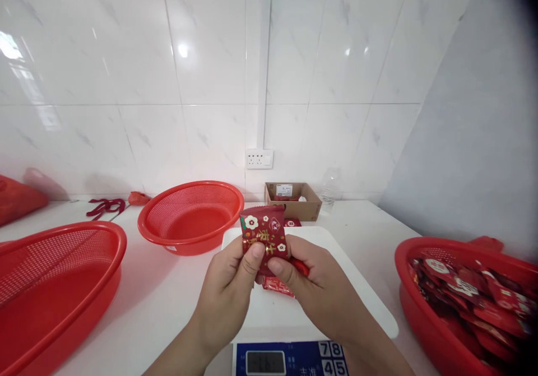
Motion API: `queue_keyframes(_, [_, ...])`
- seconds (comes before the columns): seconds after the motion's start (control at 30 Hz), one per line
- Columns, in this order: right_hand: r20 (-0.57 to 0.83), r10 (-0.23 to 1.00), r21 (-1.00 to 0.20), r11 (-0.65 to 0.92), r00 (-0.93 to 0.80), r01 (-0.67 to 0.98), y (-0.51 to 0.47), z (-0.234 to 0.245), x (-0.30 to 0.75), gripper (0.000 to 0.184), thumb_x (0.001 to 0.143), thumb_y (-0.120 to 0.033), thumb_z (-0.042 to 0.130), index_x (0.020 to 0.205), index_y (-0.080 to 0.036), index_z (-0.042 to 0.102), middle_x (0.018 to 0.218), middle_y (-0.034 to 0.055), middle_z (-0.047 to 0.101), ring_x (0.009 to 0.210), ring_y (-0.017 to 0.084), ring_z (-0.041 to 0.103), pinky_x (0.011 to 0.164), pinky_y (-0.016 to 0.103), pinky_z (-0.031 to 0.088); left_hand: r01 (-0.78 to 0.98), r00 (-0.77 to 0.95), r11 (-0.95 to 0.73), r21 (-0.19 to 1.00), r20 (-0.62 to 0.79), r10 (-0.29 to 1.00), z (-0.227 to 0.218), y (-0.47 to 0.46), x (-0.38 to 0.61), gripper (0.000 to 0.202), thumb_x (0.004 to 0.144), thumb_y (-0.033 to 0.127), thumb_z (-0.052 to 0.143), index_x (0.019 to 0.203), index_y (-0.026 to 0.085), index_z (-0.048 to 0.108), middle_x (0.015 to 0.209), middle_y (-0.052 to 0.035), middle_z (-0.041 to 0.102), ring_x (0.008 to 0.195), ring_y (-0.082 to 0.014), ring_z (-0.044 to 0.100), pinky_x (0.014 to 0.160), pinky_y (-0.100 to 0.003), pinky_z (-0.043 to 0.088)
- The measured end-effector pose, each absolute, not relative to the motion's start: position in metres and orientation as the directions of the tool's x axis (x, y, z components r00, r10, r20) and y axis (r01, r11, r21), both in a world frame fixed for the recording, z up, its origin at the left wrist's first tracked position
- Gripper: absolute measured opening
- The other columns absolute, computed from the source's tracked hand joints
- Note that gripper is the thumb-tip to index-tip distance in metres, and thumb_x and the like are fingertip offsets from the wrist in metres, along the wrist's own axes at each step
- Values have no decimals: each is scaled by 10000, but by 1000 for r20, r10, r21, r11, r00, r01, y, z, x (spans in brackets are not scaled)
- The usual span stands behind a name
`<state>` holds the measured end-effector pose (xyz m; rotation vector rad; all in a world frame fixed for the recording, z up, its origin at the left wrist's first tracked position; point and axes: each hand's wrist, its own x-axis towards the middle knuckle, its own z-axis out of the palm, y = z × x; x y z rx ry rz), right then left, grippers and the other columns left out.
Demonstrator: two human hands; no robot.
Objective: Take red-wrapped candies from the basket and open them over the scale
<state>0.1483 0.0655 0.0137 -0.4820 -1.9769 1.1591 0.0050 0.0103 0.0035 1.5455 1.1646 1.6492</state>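
A dark red snack packet (264, 227) with white flowers and gold characters is held upright between both hands, above a digital scale. My left hand (229, 281) grips its left side, thumb across the front. My right hand (313, 269) pinches its lower right side with the thumb, and a bit of brighter red shows at those fingers. Below the hands, another red packet (278, 286) lies on the white scale pan (336, 309). One more red packet (293, 223) shows partly behind the held one. The scale's blue panel (290, 359) is at the bottom, its display digits unreadable.
To the right stands a red basket (414, 297) full of red packets (474, 292). Red perforated baskets stand at far left (113, 275) and back left (202, 247). A cardboard box (309, 210), clear bottle (330, 188), dark red ribbon (107, 207) and red bag (19, 199) sit near the tiled wall.
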Motion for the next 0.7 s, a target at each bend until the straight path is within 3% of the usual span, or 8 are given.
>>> queue_keyframes(0.17, [456,671,-866,485,-585,-119,67,11,146,247,972,-329,500,781,-194,579,712,23,648,644,166,588,669,304,513,190,-49,-400,897,415,908,2,12,1,391,977,480,458,721,193,530,642,33,480,617,-131,435,577,-238,374])
queue_keyframes(0.33, [556,626,-808,562,-547,-178,61,13,145,257,983,-281,497,792,-203,650,827,31,667,738,167,625,696,287,507,207,-57,-472,857,492,869,3,10,6,390,979,463,450,692,202,487,618,43,429,581,-125,396,535,-238,339])
queue_keyframes(0.43, [541,636,-825,528,-551,-200,58,12,144,259,984,-288,499,781,-203,636,820,26,674,758,173,642,711,291,506,258,-66,-447,857,477,876,5,9,6,398,974,473,427,680,209,474,610,39,443,583,-132,418,542,-243,351])
queue_keyframes(0.57, [402,729,-892,449,-555,-56,67,8,142,261,969,-343,510,762,-198,576,725,3,633,670,160,602,667,294,488,382,-71,-305,872,356,932,10,14,-6,416,956,501,390,667,213,474,614,28,470,598,-146,452,562,-257,371])
queue_keyframes(0.7, [412,837,-861,487,-361,146,82,5,149,231,937,-428,530,1019,-217,573,703,-38,547,597,140,515,580,282,424,493,-88,-182,851,257,962,14,23,-24,445,941,536,400,634,218,445,586,36,452,578,-151,452,557,-264,349])
